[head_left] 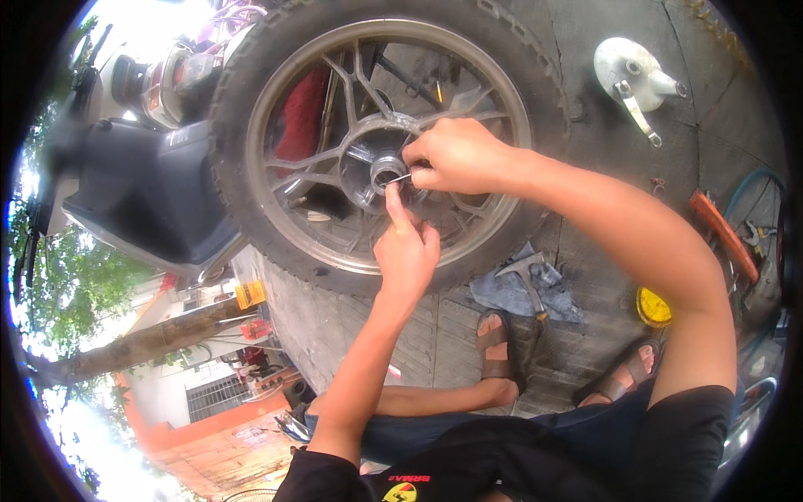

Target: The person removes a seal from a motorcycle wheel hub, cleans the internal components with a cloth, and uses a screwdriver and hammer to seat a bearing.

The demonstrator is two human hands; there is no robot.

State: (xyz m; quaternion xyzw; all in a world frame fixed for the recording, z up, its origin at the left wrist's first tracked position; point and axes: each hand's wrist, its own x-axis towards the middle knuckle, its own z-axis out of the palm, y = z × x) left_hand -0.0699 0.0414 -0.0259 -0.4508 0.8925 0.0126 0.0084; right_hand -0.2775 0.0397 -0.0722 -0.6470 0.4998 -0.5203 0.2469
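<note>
A spoked motorcycle wheel (381,32) with a knobbly black tyre fills the upper middle, its hub (386,167) showing a round bore at the centre. My right hand (456,156) is closed around a thin metal tool (401,178); its handle is hidden in the fist, so the exact kind cannot be told. The slim shaft points left into the hub bore. From below, my left hand (406,251) reaches up with the index finger stretched to the bore's lower rim, close to the shaft tip. Its thumb stands apart and the other fingers are bent, with nothing held.
A brake drum cover (633,71) with a lever arm lies at the upper right. Below the wheel, a hammer (527,280) rests on a grey-blue rag (556,293). A yellow tin (653,307) and an orange-handled tool (724,234) lie right. A dark scooter (159,188) stands left.
</note>
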